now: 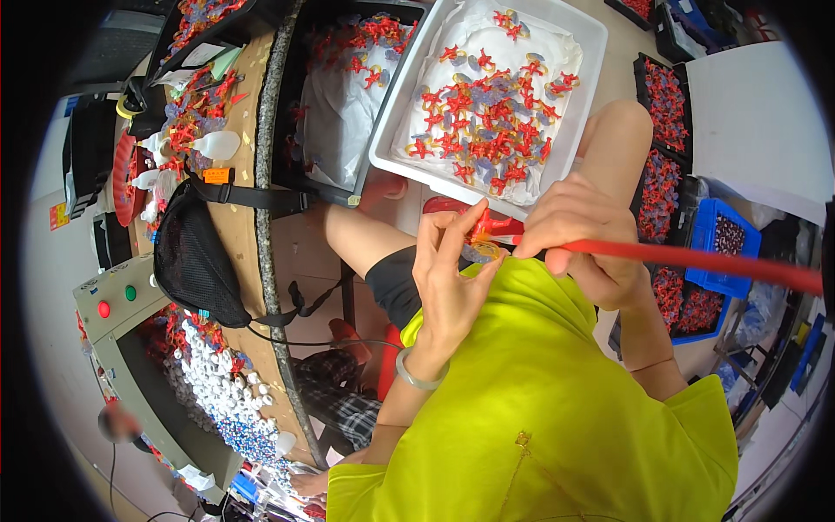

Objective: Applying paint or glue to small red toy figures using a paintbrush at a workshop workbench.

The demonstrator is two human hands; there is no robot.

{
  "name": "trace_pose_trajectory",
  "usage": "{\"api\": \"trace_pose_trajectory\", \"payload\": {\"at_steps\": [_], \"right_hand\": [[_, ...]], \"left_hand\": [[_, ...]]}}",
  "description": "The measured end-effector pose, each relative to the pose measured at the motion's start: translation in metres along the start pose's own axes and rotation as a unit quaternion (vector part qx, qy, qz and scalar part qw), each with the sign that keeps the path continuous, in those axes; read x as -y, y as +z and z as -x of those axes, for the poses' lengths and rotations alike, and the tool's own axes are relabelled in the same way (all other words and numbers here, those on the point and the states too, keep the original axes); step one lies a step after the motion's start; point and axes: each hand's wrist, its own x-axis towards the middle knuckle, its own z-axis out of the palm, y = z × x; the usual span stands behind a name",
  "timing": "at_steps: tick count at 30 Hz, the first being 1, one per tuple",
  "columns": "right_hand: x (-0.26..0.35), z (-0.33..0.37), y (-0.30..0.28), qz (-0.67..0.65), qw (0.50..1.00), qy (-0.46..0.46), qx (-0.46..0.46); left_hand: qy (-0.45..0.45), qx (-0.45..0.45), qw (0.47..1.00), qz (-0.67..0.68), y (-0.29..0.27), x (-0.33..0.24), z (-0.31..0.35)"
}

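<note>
My left hand (444,283) pinches a small red toy figurine (480,228) with a clear, yellowish and purple base, holding it up above my lap. In my right hand (584,230) is a paintbrush with a long red handle (696,255). Its tip meets or nearly meets the figurine; which of the two, I cannot tell. Just beyond my hands, a white plastic tray (435,178) lined with white sheeting holds many similar red figurines (487,113) lying spread out.
Left of the tray stands a black bin (330,193) with more figurines. A workbench (248,113) bears white bottles (216,145), a black mesh bag (196,257) and white parts (217,370). Filled trays (665,104) and a blue crate (700,228) lie right. Another person's hand (309,483) shows lower left.
</note>
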Motion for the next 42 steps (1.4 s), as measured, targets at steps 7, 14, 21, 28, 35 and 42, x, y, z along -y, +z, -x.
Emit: {"api": "trace_pose_trajectory", "payload": {"at_steps": [7,14,21,28,35,42], "right_hand": [[0.000,-0.002,-0.001,0.040,0.998,0.013,0.049],[-0.004,0.000,0.000,0.024,0.998,0.033,0.037],[-0.008,0.001,0.000,0.011,0.997,0.046,0.055],[-0.011,0.001,0.000,0.001,0.997,0.057,0.045],[-0.011,0.008,-0.009,-0.120,0.989,0.064,-0.050],[-0.012,0.010,-0.001,-0.166,0.974,0.064,-0.143]], "left_hand": [[-0.003,0.044,0.999,0.012,0.001,0.000,0.002],[0.009,0.047,0.999,-0.022,0.004,-0.001,0.002],[-0.003,0.055,0.998,-0.021,0.004,-0.003,-0.001],[-0.022,0.085,0.996,0.008,0.001,0.000,-0.001],[-0.070,0.077,0.979,0.175,-0.001,0.006,-0.002],[-0.203,0.168,0.764,0.588,-0.002,0.025,0.002]]}}
